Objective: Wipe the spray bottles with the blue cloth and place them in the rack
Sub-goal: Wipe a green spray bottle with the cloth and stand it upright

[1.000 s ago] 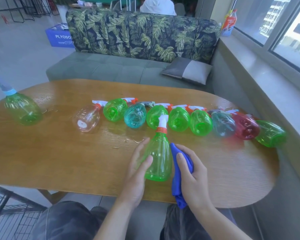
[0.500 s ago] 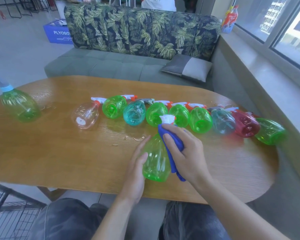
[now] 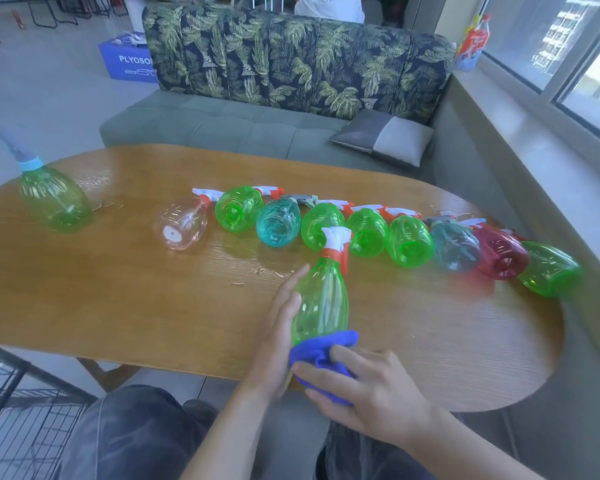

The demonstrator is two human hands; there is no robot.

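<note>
The left hand (image 3: 278,327) was laid flat against the left flank of a green spray bottle (image 3: 321,299), fingers straight and close together, the fingertips reaching toward its shoulder. The right hand (image 3: 371,386) was curled round a bunched blue cloth (image 3: 321,351), the fingers loosely bent and pinching the fabric, which was pressed over the bottle's base near the table's front edge. This bottle was seen lying lengthwise on the wooden table (image 3: 118,289), its white and orange trigger head (image 3: 336,242) pointed away from the person; no liquid could be made out inside it. Beyond it, a row of bottles was noted lying on their sides, bases toward the camera: a clear one (image 3: 182,225), a green one (image 3: 238,209), a teal one (image 3: 278,221), three more green, a pale blue one (image 3: 456,247), a red one (image 3: 501,252) and a last green one (image 3: 548,270) by the table's right end. All appeared empty. A separate green bottle with a blue collar (image 3: 54,197) was recorded at the far left, well apart from the row. A sofa with leaf-patterned back (image 3: 291,60) stood behind the table, a grey cushion (image 3: 383,136) on its seat.
</note>
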